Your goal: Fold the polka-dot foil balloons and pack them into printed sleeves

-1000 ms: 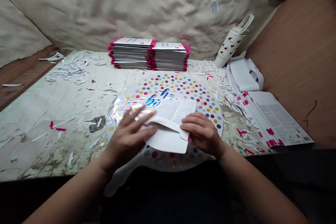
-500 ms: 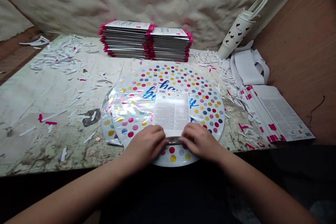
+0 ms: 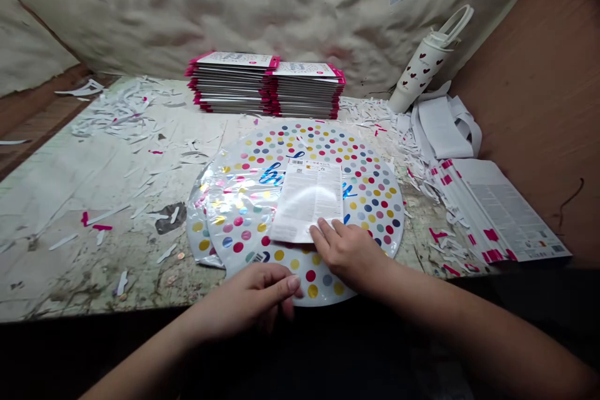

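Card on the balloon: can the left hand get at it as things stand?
Likely yes. The left hand sits at the balloon's near edge, just below the card; only foil lies between. The right hand rests on its lower edge.

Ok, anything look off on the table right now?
Two things. The printed card lies tilted on the dotted foil balloon, and a second foil layer sticks out past the balloon's left edge, not lined up with it. Paper scraps also litter the table.
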Demonstrator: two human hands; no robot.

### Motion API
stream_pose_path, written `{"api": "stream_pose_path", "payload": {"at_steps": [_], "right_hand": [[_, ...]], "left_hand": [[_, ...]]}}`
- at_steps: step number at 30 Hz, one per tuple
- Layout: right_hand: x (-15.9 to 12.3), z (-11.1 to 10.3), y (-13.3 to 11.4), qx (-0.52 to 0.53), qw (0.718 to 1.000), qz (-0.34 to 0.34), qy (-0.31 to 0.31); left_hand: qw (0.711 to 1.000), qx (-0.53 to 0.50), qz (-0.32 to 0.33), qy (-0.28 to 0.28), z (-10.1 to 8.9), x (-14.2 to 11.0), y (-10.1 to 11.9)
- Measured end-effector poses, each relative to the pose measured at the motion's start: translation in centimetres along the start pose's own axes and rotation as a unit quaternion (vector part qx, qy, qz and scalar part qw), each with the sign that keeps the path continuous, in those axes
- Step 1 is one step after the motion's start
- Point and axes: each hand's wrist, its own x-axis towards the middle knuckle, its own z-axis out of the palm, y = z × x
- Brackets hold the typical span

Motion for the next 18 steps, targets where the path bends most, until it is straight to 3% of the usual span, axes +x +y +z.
{"api": "stream_pose_path", "payload": {"at_steps": [1,3,5,7,11,15,18], "right_hand": [[0.0,-0.2,-0.2,-0.003,0.999,-0.014,0.051],[-0.2,-0.7,-0.6,0.007,0.988,-0.039,0.148],[-0.4,-1.1,-1.1,0.023,0.976,-0.044,0.214],[-0.6,-1.1,-1.6,0.039,0.968,-0.029,0.247],[-0.9,-0.8,-2.2,0.066,0.961,-0.010,0.270],[-1.4,-0.7,-2.3,0.091,0.956,-0.005,0.278],[-1.5,-0.9,-1.7,0.209,0.947,0.001,0.245]], "left_hand": [[0.993,-0.114,-0.014,-0.021,0.6,0.1,-0.1],[0.956,-0.289,0.010,0.044,1.5,0.8,-0.4],[0.922,-0.364,0.036,0.129,1.8,1.7,-0.6],[0.903,-0.393,0.026,0.169,1.8,2.3,-0.6],[0.868,-0.458,0.028,0.189,1.6,2.6,-0.6],[0.846,-0.511,0.039,0.147,1.8,2.5,-0.7],[0.862,-0.481,0.052,0.149,1.9,2.5,-0.9]]}}
